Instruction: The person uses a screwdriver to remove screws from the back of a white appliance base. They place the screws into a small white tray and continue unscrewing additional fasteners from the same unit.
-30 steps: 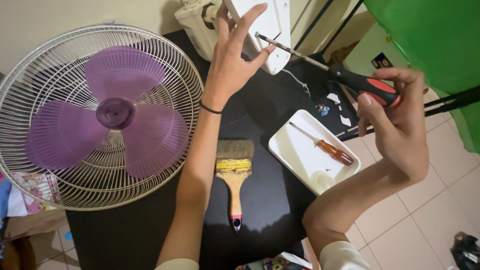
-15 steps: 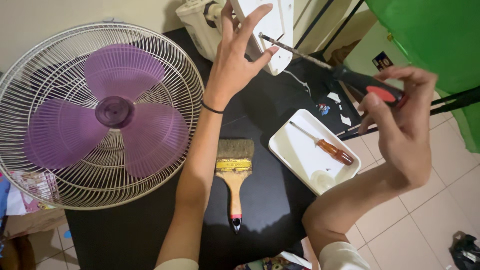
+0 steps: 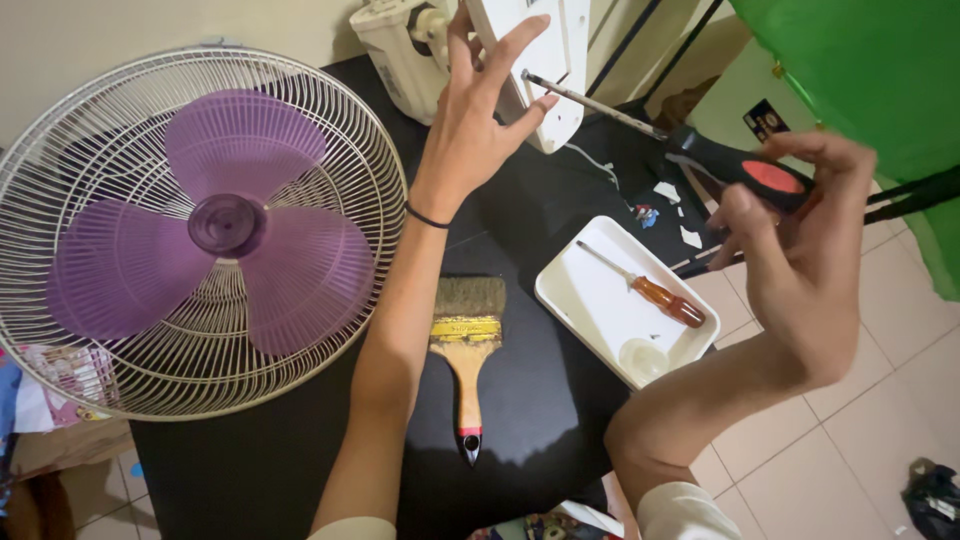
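Observation:
My left hand [image 3: 480, 120] rests flat against a white plastic fan housing [image 3: 540, 60] at the back of the black table, fingers spread over it. My right hand [image 3: 800, 230] grips a black and red screwdriver [image 3: 740, 172], whose metal shaft reaches left with its tip against the white housing. A white fan motor body [image 3: 400, 50] sits just left of the housing. A fan with purple blades [image 3: 225, 225] inside a wire grille [image 3: 80, 340] lies flat on the left of the table.
A paintbrush [image 3: 467, 345] with a wooden handle lies between my arms. A white tray [image 3: 590, 300] holds an orange-handled screwdriver [image 3: 655, 293] and a small clear cup. Green fabric [image 3: 860, 70] hangs at the upper right, above tiled floor [image 3: 880, 430].
My right hand has turned around the screwdriver handle, fingers shifting over it. The left hand stays pressed on the white housing.

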